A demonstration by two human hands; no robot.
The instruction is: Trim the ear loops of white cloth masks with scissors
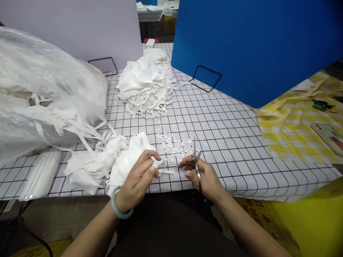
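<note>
My left hand [139,182], with a green bangle on the wrist, pinches a white fabric mask piece [134,157] by its strap [167,172], which sticks out to the right. A small pair of scissors [196,162] is gripped in my right hand [203,176], blades pointing up, just right of the strap's end. Small white clippings [174,144] lie scattered on the grid-patterned tablecloth [227,135] just beyond both hands. More white mask pieces [91,167] are bunched to the left of my left hand.
A heap of white mask pieces [146,85] sits at the table's middle back. A big clear plastic bag [40,92] of white fabric fills the left. A blue board [254,43] and a grey board [80,25] stand behind. A phone [328,135] lies on yellow checked cloth at right.
</note>
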